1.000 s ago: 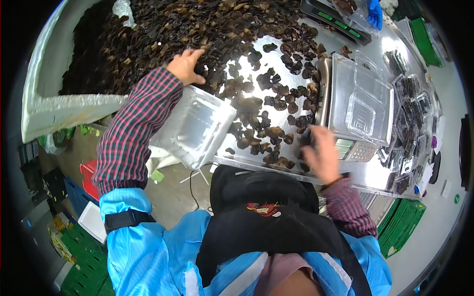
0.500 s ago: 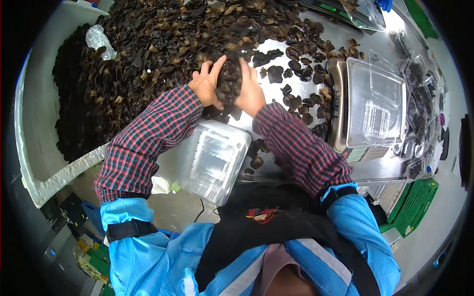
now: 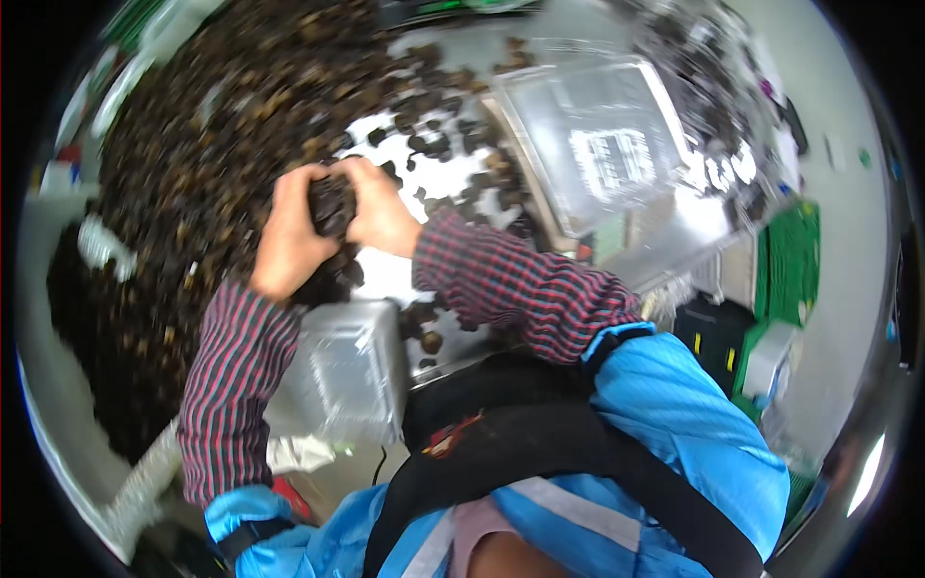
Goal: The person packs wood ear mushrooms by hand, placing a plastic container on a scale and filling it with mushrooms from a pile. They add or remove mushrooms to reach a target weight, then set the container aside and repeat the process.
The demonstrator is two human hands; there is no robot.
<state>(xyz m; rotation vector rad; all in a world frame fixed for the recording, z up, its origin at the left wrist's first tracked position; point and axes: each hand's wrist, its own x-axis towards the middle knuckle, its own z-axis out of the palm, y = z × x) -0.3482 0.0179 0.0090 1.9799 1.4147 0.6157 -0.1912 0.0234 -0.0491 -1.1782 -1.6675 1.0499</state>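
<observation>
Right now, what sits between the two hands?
A clump of dark mushrooms, cupped between the left hand and right hand; the head view shows it, though blurred.

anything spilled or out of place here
Yes: loose mushrooms lie scattered over the steel table beside the pile, and a clear tub juts past the table's near edge. Blur hides finer detail.

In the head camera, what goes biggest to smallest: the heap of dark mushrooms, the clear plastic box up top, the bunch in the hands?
1. Heap of dark brown dried mushrooms.
2. Clear plastic box.
3. Dark mushroom bunch held between left hand and right hand; nearer the camera, yet clearly smallest.
</observation>
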